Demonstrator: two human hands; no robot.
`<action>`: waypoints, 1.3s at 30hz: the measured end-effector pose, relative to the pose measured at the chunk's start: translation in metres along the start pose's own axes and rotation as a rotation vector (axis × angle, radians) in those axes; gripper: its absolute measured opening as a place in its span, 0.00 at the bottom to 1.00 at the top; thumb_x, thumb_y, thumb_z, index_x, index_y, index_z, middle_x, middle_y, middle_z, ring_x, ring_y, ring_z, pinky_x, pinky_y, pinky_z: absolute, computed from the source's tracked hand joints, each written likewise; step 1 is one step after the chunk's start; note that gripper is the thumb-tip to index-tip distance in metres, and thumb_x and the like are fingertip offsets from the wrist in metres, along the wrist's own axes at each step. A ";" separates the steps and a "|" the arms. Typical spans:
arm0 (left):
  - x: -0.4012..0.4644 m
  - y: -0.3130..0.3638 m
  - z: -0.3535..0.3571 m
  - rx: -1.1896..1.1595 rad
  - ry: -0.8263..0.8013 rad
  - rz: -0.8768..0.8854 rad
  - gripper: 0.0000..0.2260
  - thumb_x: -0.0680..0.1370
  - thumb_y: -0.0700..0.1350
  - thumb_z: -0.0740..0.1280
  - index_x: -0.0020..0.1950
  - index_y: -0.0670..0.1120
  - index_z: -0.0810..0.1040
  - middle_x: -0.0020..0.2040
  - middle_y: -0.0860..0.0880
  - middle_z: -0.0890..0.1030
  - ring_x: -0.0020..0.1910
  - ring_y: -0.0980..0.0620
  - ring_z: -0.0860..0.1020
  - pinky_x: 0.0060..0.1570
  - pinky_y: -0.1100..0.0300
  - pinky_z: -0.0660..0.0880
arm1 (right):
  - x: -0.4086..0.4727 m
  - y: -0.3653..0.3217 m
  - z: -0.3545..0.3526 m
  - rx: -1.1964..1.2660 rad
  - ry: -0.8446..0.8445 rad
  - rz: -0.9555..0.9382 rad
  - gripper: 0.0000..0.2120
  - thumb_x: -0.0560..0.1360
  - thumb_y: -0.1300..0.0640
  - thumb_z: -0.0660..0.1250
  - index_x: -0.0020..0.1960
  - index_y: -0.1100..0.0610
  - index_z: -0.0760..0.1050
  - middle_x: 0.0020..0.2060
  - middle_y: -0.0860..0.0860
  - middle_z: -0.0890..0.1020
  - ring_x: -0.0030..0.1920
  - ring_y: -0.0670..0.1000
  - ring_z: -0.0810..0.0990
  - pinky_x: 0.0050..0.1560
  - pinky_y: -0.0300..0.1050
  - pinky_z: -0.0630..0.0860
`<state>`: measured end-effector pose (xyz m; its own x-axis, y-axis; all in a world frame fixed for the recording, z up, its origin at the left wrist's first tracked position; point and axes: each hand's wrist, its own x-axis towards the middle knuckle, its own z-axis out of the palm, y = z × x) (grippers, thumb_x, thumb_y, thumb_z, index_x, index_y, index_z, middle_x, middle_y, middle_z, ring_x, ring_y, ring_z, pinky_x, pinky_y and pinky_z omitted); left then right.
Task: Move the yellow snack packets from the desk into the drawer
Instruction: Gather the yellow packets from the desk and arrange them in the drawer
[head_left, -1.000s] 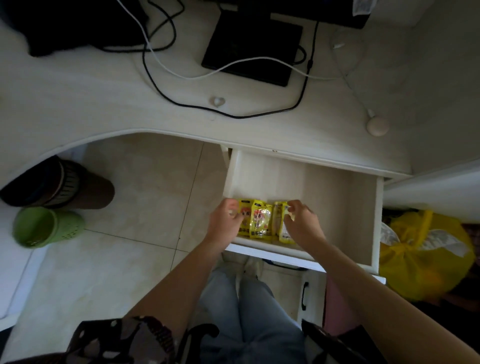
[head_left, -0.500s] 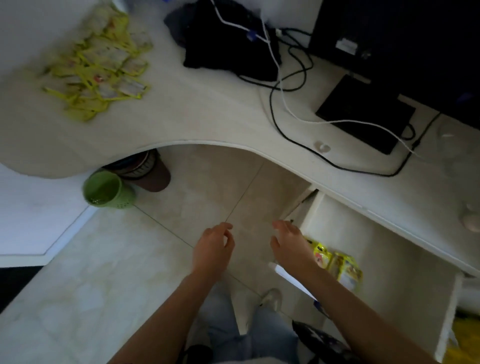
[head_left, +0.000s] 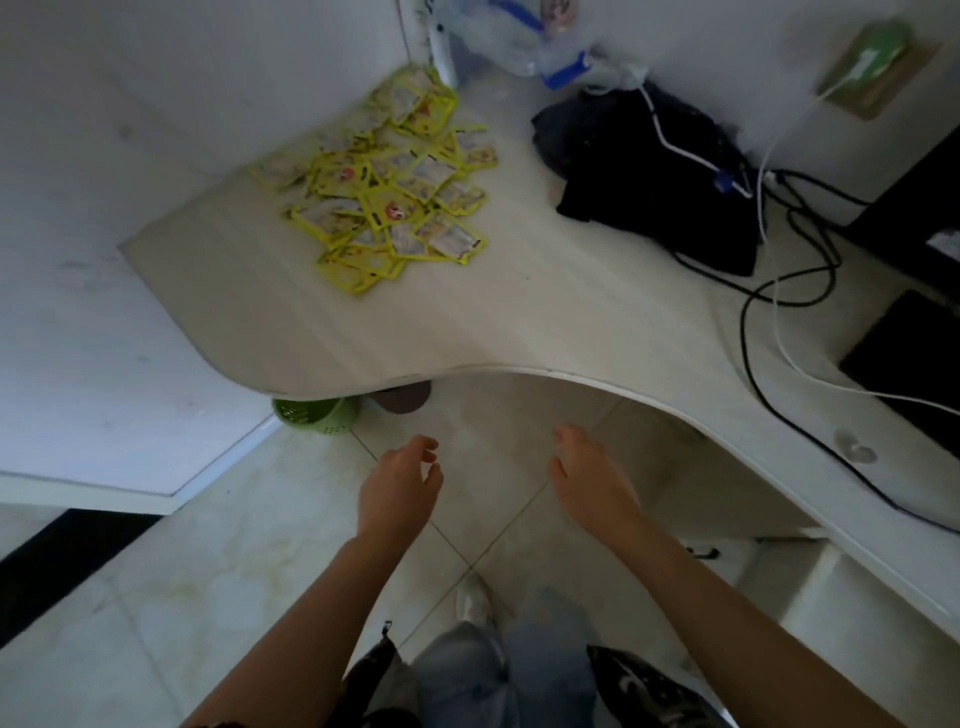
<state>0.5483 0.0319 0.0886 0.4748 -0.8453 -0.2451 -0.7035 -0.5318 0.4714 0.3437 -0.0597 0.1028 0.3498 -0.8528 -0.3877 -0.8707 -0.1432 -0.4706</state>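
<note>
- No words, brand names or numbers can be read anywhere.
- The yellow snack packets (head_left: 395, 192) piled on the surface (head_left: 545, 312) carry printed pictures and marks, but these are too blurred and small to make out.

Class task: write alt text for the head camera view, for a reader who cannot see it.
Two empty hands, left hand and right hand, reach over the floor toward a pile of yellow snack packets on a curved pale desk. Black cables trail at right.
</note>
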 end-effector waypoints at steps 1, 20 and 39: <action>0.010 -0.004 -0.006 -0.004 0.008 -0.015 0.12 0.78 0.48 0.65 0.61 0.52 0.76 0.54 0.55 0.81 0.53 0.53 0.78 0.50 0.57 0.75 | 0.013 -0.008 0.000 0.010 0.001 -0.014 0.18 0.77 0.57 0.58 0.67 0.57 0.67 0.62 0.57 0.75 0.60 0.59 0.75 0.59 0.50 0.73; 0.231 -0.020 -0.074 -0.416 0.135 -0.526 0.11 0.75 0.43 0.68 0.57 0.45 0.80 0.53 0.47 0.82 0.55 0.46 0.78 0.53 0.57 0.71 | 0.266 -0.121 -0.059 -0.088 -0.106 -0.225 0.18 0.79 0.54 0.58 0.68 0.56 0.67 0.61 0.54 0.75 0.62 0.56 0.72 0.59 0.52 0.73; 0.340 -0.045 -0.090 -1.161 0.249 -1.119 0.22 0.68 0.37 0.75 0.61 0.36 0.75 0.55 0.34 0.80 0.48 0.38 0.82 0.35 0.54 0.80 | 0.380 -0.180 -0.062 -0.225 -0.159 0.020 0.29 0.74 0.46 0.67 0.68 0.59 0.62 0.63 0.59 0.69 0.62 0.61 0.69 0.57 0.58 0.73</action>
<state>0.7885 -0.2272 0.0601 0.5953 0.0037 -0.8035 0.7302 -0.4198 0.5391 0.6118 -0.3890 0.0889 0.3662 -0.7698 -0.5228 -0.9266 -0.2500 -0.2809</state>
